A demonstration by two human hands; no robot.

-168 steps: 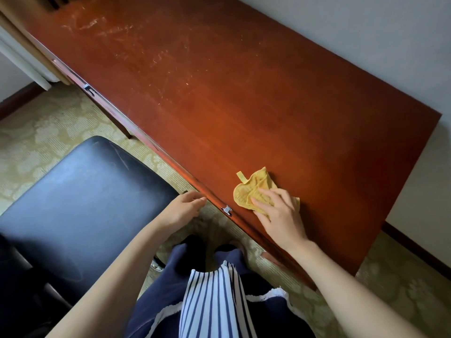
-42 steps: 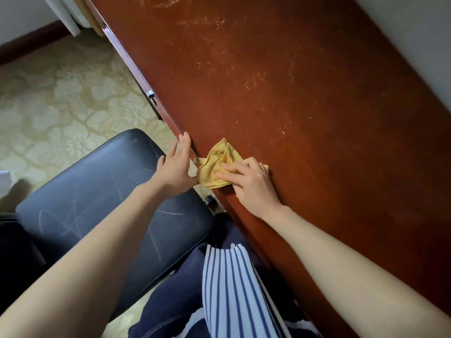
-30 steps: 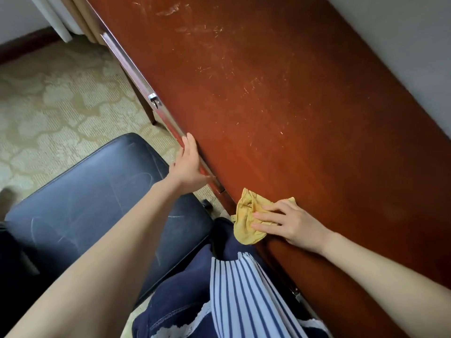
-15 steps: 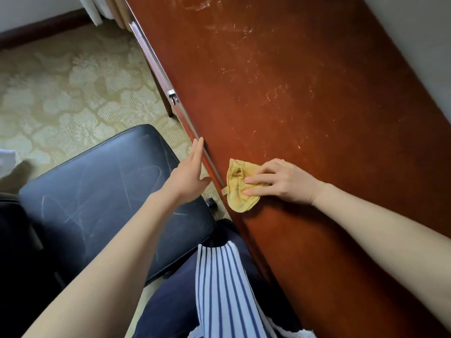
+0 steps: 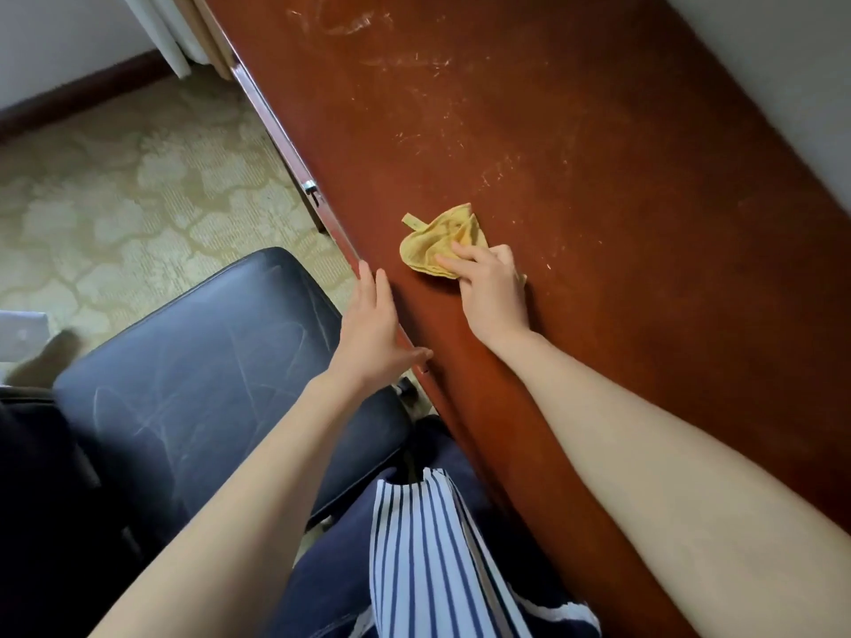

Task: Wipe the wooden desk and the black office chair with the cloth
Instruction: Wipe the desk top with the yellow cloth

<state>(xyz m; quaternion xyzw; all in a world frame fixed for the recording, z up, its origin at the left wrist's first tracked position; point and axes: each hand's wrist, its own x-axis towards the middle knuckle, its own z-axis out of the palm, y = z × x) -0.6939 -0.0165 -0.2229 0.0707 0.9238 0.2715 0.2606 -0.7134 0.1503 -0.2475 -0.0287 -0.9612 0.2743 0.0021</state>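
Observation:
The reddish wooden desk point(image 5: 575, 186) runs from the top middle down to the lower right, with pale scuff marks on its far part. A crumpled yellow cloth point(image 5: 437, 244) lies on the desk a little in from the front edge. My right hand point(image 5: 490, 292) presses down on the cloth's near side with its fingers. My left hand point(image 5: 370, 331) rests flat against the desk's front edge, fingers straight, holding nothing. The black office chair point(image 5: 198, 384) stands left of the desk; its seat shows faint streaks.
A metal fitting point(image 5: 309, 188) sticks out from the desk's front rail. Patterned beige carpet point(image 5: 138, 186) covers the floor at left. A white wall point(image 5: 783, 62) borders the desk's far side. My striped apron point(image 5: 428, 559) hangs between chair and desk.
My right hand has pushed the cloth from the front edge farther onto the desk top. My left hand stays on the desk edge.

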